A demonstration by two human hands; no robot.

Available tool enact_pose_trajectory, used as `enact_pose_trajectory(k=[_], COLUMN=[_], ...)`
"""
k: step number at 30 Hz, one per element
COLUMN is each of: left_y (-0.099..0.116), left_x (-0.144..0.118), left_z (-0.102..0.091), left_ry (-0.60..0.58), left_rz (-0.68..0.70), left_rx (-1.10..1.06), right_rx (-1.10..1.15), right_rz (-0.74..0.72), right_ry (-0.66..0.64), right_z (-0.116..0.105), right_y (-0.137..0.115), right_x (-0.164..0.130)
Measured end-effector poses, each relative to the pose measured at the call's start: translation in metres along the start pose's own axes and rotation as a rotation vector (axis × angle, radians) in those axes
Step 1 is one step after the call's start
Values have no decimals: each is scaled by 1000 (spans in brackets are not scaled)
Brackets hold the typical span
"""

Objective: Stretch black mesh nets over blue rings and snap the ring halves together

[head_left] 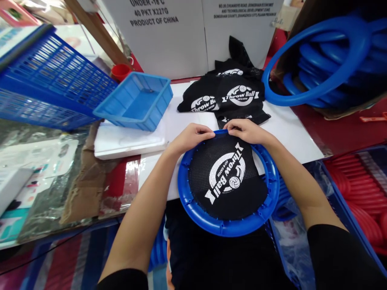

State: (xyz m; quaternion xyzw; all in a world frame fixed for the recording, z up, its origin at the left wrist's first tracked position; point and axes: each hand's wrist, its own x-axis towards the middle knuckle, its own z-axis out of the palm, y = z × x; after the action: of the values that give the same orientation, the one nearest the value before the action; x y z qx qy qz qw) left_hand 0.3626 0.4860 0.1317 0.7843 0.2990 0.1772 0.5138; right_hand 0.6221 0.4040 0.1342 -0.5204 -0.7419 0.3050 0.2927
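Located partly over the near edge of a white table (298, 137), partly over the person's lap: a blue plastic ring (232, 228) with a black mesh cloth (222, 203) across its inside, bearing the white print "Throw Ball Fly & Catch", set aslant. On the right side, an open gap between cloth edge and ring.

At the far rim, near to each other, the left hand (196, 136) and the right hand (246, 130), both with fingers bent, thumb and fingertips pinched almost closed on the rim and the cloth edge there. Not possible to tell how firmly.

Just beyond, a loose pile of black printed cloths (225, 86). To the right of this pile, another blue ring (288, 100), in front of an open cardboard box full of more blue rings (326, 52). To the left, an empty light blue tray (143, 105) on a white slab (130, 141), then a red cup (121, 71) and a tilted blue perforated basket (60, 70). At the back, a white printed carton (169, 48). At the lower right, stacked red rings (359, 193).
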Motion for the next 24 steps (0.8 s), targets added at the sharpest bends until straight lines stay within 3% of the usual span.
enact_pose_trajectory(k=[10, 24], left_y=[-6, 0], left_x=[2, 1], left_z=[9, 12], left_ry=[151, 210], left_rz=[9, 83], left_rx=[-55, 96], right_rx=[-122, -128], right_rz=[-50, -67], right_ry=[13, 35], right_z=[4, 8], right_y=[-5, -3], right_x=[0, 0])
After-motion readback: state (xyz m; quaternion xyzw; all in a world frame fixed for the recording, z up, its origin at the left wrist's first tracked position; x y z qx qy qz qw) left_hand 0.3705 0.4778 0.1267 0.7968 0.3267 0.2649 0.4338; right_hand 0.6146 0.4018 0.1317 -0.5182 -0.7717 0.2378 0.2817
